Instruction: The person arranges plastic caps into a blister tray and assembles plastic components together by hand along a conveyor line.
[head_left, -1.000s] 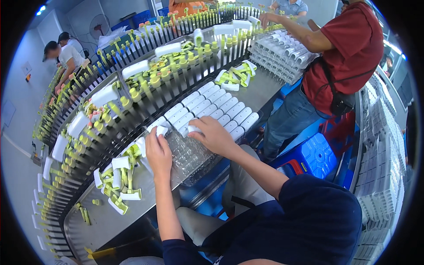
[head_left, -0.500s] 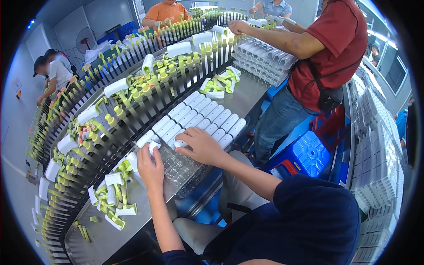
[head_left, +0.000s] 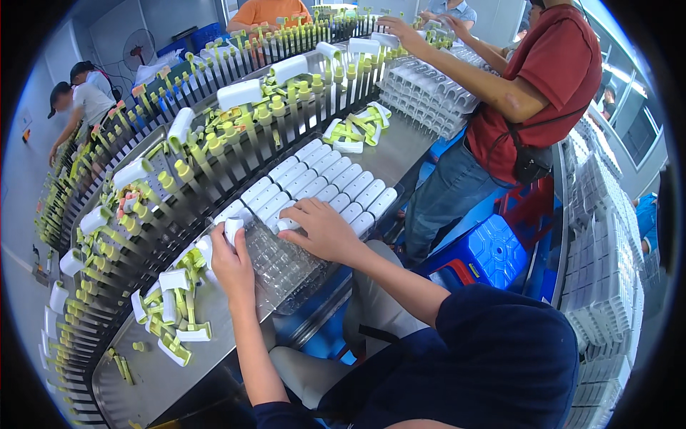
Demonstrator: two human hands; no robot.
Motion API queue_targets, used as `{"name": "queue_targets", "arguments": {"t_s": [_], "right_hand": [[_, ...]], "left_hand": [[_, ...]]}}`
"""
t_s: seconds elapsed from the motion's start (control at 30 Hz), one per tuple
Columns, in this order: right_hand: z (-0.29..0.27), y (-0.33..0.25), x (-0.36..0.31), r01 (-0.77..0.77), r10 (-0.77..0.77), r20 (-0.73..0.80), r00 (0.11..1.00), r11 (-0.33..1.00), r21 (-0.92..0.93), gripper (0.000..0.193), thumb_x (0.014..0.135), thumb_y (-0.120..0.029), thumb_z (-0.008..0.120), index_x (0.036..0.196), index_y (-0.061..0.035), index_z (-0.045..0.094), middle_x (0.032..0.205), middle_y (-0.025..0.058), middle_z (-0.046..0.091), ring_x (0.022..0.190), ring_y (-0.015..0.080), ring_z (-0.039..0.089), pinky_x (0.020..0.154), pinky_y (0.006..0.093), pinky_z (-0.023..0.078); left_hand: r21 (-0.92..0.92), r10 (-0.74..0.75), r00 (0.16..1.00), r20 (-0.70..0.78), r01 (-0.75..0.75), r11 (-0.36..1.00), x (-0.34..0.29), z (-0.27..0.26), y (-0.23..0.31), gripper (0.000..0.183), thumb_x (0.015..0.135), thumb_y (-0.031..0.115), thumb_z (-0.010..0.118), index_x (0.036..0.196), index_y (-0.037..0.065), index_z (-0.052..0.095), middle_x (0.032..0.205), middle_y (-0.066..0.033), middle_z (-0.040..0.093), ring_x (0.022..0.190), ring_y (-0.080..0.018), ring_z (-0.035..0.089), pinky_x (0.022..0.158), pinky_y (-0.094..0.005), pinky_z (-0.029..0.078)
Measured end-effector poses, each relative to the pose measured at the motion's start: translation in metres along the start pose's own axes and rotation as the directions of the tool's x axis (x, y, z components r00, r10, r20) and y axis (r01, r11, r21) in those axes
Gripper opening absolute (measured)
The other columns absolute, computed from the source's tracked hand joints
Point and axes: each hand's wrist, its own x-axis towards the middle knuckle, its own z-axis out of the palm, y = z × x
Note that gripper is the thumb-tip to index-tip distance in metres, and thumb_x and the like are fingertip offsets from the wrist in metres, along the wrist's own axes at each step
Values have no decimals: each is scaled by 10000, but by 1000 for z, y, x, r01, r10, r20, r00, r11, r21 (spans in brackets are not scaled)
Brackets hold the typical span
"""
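Note:
Rows of white rounded plastic casings (head_left: 318,187) fill the far part of a transparent compartment tray (head_left: 289,268) on the metal bench before me. My left hand (head_left: 232,268) is closed, thumb and fingers pinching a white plastic casing (head_left: 233,227) by the tray's near left edge. Over the front row, my right hand (head_left: 319,230) curls its fingertips around another white plastic casing (head_left: 287,224); its palm hides part of the tray. Beside my left forearm lies a heap of white and yellow-green parts (head_left: 174,311).
Along the left curves a conveyor with dark upright slats (head_left: 214,175), carrying white casings and yellow-green pieces. A smaller pile of parts (head_left: 357,127) lies beyond the tray. A person in red (head_left: 550,86) stands at stacked trays (head_left: 429,93). To the right are a blue stool (head_left: 493,247) and tall tray stacks (head_left: 604,272).
My left hand has shifted slightly left and down with its casing, which has turned more upright. My right hand has barely moved. White casings on the conveyor have shifted; the person in red has raised a hand.

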Motion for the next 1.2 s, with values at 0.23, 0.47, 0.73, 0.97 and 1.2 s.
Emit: {"name": "queue_targets", "arguments": {"t_s": [0.23, 0.47, 0.73, 0.97, 1.2], "right_hand": [[0, 1, 0, -24, 24, 31, 999, 1000, 2, 356, 907, -393, 644, 1123, -111, 626, 1037, 105, 589, 1031, 305, 556, 901, 418, 440], [2, 2, -1, -17, 17, 16, 1000, 1000, 4, 353, 905, -390, 647, 1121, -110, 624, 1030, 102, 587, 1029, 305, 555, 896, 419, 439], [1, 1, -1, -18, 18, 12, 1000, 1000, 12, 342, 898, -369, 660, 1118, -110, 624, 1030, 100, 585, 1016, 305, 558, 887, 409, 440], [-10, -2, 4, -2, 33, -176, 984, 985, 172, 301, 913, -300, 654, 1096, -64, 617, 1017, 147, 606, 985, 332, 576, 864, 413, 449], [-109, -130, 7, 98, -162, 14, 987, 661, 744, 301, 884, -243, 702, 1076, -18, 648, 897, 102, 661, 735, 231, 642, 675, 322, 507]], "left_hand": [[16, 118, 993, 18, -118, 993, 1, -2, 9, 336, 958, 215, 630, 1200, -10, 571, 1105, -229, 645, 997, -403, 630, 849, -409, 495], [25, 111, 994, -15, -110, 994, 1, 2, 4, 314, 941, 201, 633, 1138, -36, 576, 1047, -233, 641, 962, -405, 624, 851, -410, 488], [9, 106, 994, 1, -106, 994, 0, 2, 3, 296, 920, 188, 639, 1112, -28, 574, 992, -235, 642, 917, -418, 628, 805, -427, 497], [18, 144, 990, -12, -143, 989, 0, 7, 1, 275, 922, 188, 650, 1088, -21, 582, 980, -236, 645, 904, -411, 634, 800, -412, 498], [-40, -85, 995, 50, 87, 995, 0, 18, -29, 310, 910, 213, 674, 1086, -28, 591, 978, -244, 650, 897, -418, 633, 788, -427, 503]]}}
